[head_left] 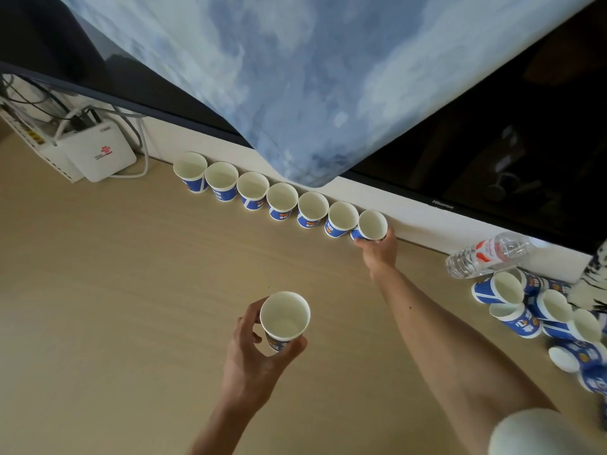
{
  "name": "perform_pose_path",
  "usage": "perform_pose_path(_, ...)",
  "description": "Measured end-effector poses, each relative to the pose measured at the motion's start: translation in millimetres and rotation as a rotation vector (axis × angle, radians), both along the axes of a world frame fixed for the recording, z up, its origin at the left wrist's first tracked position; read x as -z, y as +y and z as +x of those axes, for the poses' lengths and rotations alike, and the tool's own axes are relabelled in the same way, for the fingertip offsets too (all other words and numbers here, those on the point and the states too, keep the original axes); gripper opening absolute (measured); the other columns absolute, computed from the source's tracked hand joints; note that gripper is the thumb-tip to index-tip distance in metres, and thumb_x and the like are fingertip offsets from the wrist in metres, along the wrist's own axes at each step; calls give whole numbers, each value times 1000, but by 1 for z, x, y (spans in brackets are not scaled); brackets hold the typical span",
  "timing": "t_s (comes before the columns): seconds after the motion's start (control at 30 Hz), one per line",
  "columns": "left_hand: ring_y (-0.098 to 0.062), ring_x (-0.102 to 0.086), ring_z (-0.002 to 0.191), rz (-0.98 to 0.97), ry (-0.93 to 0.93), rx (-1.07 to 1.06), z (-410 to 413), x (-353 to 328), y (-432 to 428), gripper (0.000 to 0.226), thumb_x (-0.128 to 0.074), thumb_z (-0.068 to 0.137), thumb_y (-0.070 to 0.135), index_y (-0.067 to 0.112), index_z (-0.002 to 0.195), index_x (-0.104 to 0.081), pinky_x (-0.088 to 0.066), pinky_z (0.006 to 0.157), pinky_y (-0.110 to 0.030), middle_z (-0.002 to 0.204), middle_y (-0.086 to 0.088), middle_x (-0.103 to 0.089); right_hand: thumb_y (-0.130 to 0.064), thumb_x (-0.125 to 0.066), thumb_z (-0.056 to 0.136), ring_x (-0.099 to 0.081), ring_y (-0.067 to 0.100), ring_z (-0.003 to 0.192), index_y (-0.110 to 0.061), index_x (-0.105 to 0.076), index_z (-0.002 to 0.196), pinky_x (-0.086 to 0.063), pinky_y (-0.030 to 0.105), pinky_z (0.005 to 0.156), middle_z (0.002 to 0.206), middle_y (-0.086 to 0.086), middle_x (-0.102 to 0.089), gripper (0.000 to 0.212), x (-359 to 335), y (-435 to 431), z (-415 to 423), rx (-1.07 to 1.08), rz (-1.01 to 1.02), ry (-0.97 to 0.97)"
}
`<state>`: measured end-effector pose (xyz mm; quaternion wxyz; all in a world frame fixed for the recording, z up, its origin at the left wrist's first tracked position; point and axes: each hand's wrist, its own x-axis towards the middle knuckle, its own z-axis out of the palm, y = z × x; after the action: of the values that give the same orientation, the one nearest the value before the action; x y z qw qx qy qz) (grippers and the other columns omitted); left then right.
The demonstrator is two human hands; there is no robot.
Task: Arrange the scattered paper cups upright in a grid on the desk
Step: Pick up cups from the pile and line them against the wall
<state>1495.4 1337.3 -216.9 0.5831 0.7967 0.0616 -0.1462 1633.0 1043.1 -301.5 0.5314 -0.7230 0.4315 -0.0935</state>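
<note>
Pale wood-grain tabletop (115, 290) in front of me, in soft, even light. Big dark TV (512, 142) along the back edge, its screen showing faint reflections. Blue-white cloudy cloth (295, 77) draped over its middle. White strip (410, 213) runs under the TV. Far left: white router (98, 156) beside another white box, cables (139, 139) behind it.

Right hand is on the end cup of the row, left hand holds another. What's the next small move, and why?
Probably let the right hand release the end cup: it stands upright in line with the row of six, so it seems placed. The left hand holds the next cup.
</note>
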Motion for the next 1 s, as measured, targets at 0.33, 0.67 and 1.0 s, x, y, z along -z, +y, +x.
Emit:
perform_pose_path(0.33,-12,-58,104,-6,-2,-5,-1,-2,-1,69,-77,56,56,41,120,-58,-48,80,-34,111,11,-67,-8,-85,66,-62,11,118,-21,-49,132,-51,31,95,126,-2,-65,76,6,-12,-16,-29,110,-50)
perform_pose_path(0.67,-20,-59,102,22,13,-19,-9,5,6,76,-78,56,60,37,126,-56,-50,80,-36,115,10,-66,-14,-87,67,-60,-3,89,-27,-51,124,-44,15,70,106,-13,-63,69,-10,-2,-6,-25,-23,-75)
perform_pose_path(1.0,-15,-60,103,6,6,-30,-4,5,2,69,-77,56,58,40,120,-59,-48,78,-33,113,14,-67,-14,-87,69,-61,2,83,-20,-51,126,-42,7,66,107,-8,-63,68,-6,-7,-11,-27,-67,-80)
